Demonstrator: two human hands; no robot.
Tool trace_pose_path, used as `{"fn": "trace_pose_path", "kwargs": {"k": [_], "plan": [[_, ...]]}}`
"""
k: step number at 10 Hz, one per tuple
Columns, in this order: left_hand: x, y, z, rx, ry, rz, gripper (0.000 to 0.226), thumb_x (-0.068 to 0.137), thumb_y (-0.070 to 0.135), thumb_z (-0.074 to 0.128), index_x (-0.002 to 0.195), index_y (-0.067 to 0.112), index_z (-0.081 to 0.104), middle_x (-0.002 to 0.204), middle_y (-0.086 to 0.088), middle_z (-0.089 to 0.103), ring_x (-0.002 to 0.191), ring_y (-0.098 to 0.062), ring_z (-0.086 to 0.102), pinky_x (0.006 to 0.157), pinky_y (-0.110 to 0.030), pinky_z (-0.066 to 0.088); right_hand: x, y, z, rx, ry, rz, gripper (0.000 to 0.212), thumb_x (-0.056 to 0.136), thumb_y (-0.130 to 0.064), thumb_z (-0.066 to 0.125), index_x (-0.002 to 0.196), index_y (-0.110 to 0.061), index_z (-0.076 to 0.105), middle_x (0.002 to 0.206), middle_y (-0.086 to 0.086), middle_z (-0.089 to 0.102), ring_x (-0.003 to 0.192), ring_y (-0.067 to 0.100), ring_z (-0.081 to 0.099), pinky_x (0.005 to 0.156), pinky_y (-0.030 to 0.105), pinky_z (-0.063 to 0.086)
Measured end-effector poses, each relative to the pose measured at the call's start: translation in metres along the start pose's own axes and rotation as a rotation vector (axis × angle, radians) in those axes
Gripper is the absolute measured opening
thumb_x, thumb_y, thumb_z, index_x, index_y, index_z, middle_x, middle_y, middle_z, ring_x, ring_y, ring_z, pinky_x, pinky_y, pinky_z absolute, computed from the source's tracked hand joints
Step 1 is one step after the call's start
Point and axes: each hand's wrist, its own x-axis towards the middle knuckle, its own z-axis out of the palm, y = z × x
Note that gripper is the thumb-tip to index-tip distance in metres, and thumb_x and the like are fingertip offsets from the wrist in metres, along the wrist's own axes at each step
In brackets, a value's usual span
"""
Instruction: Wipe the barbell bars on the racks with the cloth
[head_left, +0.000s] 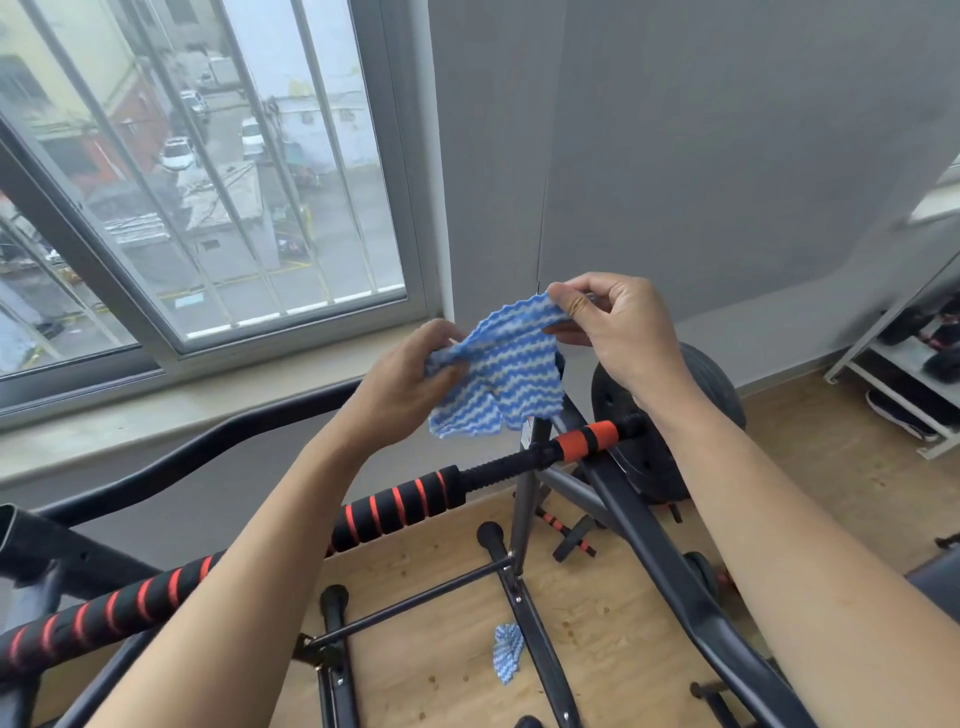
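Observation:
A blue-and-white wavy-striped cloth (501, 371) hangs spread in the air between my hands. My left hand (410, 384) grips its lower left edge, and my right hand (615, 325) pinches its upper right corner. Below the cloth a barbell bar (400, 506) with black foam grips and orange stripes runs from lower left to right across the black rack (639, 525). A black weight plate (670, 447) sits on the bar's right end, partly hidden by my right forearm.
A second blue-and-white cloth (508, 652) lies on the wooden floor under the rack. A small dumbbell (569, 538) lies on the floor behind the rack leg. A window with bars (208, 182) fills the left. A white shoe shelf (904, 374) stands at the right wall.

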Motion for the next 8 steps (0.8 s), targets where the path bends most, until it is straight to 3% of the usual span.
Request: {"fn": "trace_pose_path", "kwargs": {"k": [1, 2, 3, 4, 6, 7, 8], "plan": [[-0.007, 0.002, -0.01, -0.059, 0.028, -0.023, 0.023, 0.108, 0.035, 0.055, 0.125, 0.031, 0.07, 0.106, 0.003, 0.076, 0.102, -0.024, 0.071, 0.091, -0.049, 0.056, -0.002, 0.002, -0.002, 0.007, 0.0, 0.006, 0.021, 0.096, -0.03, 0.07, 0.097, -0.01, 0.077, 0.089, 0.002, 0.078, 0.085, 0.018, 0.077, 0.083, 0.045, 0.063], [-0.03, 0.007, -0.012, 0.037, 0.05, 0.064, 0.026, 0.109, 0.028, 0.055, 0.129, 0.029, 0.072, 0.115, 0.008, 0.076, 0.11, -0.016, 0.07, 0.097, -0.038, 0.053, -0.02, 0.004, -0.009, -0.045, -0.019, -0.005, 0.019, 0.096, -0.036, 0.069, 0.097, -0.02, 0.079, 0.092, -0.002, 0.078, 0.09, 0.017, 0.075, 0.087, 0.047, 0.061], [-0.065, 0.002, 0.007, 0.256, -0.015, 0.191, 0.028, 0.107, 0.024, 0.058, 0.131, 0.025, 0.072, 0.132, 0.012, 0.07, 0.121, -0.007, 0.064, 0.103, -0.034, 0.052, -0.063, 0.018, -0.021, -0.217, -0.083, 0.026, 0.017, 0.096, -0.038, 0.069, 0.098, -0.026, 0.08, 0.095, -0.01, 0.078, 0.091, 0.008, 0.073, 0.087, 0.04, 0.06], [-0.101, -0.004, 0.037, 0.384, -0.037, 0.279, 0.027, 0.106, 0.035, 0.056, 0.122, 0.027, 0.076, 0.131, 0.013, 0.071, 0.123, -0.011, 0.064, 0.099, -0.041, 0.052, -0.107, 0.041, -0.032, -0.393, -0.124, 0.026, 0.013, 0.094, -0.033, 0.071, 0.101, -0.026, 0.08, 0.103, -0.019, 0.075, 0.098, -0.005, 0.068, 0.086, 0.027, 0.059], [-0.14, 0.016, 0.077, 0.514, 0.153, 0.364, 0.02, 0.1, 0.022, 0.068, 0.119, 0.025, 0.074, 0.128, 0.015, 0.07, 0.115, -0.013, 0.065, 0.092, -0.039, 0.048, -0.146, 0.067, -0.04, -0.455, -0.05, -0.049, 0.014, 0.093, -0.027, 0.069, 0.102, -0.02, 0.078, 0.111, -0.015, 0.073, 0.106, -0.001, 0.066, 0.089, 0.02, 0.057], [-0.147, 0.023, 0.091, 0.553, 0.086, 0.328, 0.02, 0.1, 0.019, 0.067, 0.118, 0.026, 0.071, 0.123, 0.015, 0.07, 0.104, -0.014, 0.064, 0.089, -0.036, 0.045, -0.149, 0.069, -0.039, -0.502, -0.065, -0.063, 0.01, 0.094, -0.025, 0.068, 0.097, -0.022, 0.076, 0.109, -0.013, 0.072, 0.104, 0.002, 0.066, 0.089, 0.012, 0.052], [-0.149, 0.018, 0.099, 0.666, -0.018, 0.204, 0.03, 0.094, 0.029, 0.067, 0.124, 0.029, 0.065, 0.121, 0.014, 0.066, 0.111, -0.018, 0.06, 0.092, -0.035, 0.038, -0.149, 0.069, -0.036, -0.6, -0.13, -0.047, 0.013, 0.094, -0.03, 0.066, 0.104, -0.027, 0.075, 0.117, -0.014, 0.071, 0.096, 0.002, 0.068, 0.085, 0.023, 0.058]]}}
